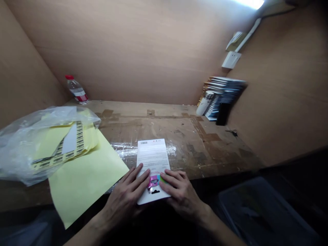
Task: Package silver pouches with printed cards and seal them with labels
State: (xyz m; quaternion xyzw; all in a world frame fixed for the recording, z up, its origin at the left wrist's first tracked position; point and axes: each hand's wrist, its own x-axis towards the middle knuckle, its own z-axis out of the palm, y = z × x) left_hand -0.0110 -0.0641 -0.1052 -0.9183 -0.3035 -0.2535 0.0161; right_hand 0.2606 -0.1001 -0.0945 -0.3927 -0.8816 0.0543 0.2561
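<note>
A white printed card (153, 160) with a barcode at its top lies at the near edge of the worn wooden bench (164, 126). It has a hang slot and a small pink and green sticker (155, 180) near its bottom. My left hand (126, 199) rests flat on the card's left side, fingers stretched out toward the sticker. My right hand (179, 194) lies on the card's right side, fingertips touching the sticker's green end. Neither hand grips anything.
A yellow sheet (84, 177) overhangs the bench edge at left, beside a clear plastic bag (38, 140) holding yellow label sheets. A water bottle (77, 90) stands at back left. Stacked booklets (222, 95), a white cylinder (204, 103) and a dark block (222, 113) sit at back right. A dark bin (261, 212) lies lower right.
</note>
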